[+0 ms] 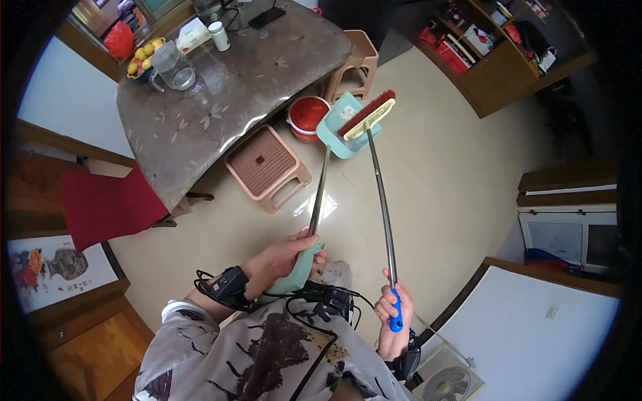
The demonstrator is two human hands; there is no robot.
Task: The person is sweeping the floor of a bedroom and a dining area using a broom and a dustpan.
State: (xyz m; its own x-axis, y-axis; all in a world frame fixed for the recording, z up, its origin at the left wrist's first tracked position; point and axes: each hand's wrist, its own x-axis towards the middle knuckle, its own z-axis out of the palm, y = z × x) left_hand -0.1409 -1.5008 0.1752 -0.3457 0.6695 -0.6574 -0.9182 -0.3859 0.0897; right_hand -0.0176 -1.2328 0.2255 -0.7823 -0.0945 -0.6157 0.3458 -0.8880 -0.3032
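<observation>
My left hand (293, 252) is closed around the metal pole of a long-handled dustpan, just by its pale green grip. The mint-green dustpan (326, 137) is out ahead of me, beside a red bucket. In my right hand (393, 306) is the blue-ended handle of a broom, with the fingers wrapped round it. The broom's head (370, 119), cream with dark red bristles, lies over the dustpan's pan and hides part of its inside. I cannot make out any dirt in the pan.
A patterned table (247, 87) at the upper left bears a glass pitcher (175, 70), a fruit basket (142, 61) and a white bottle (219, 37). Plastic stools (264, 164) and the red bucket (308, 115) stand along its edge. A red-covered chair (110, 200) is at left, a fan (447, 384) lower right.
</observation>
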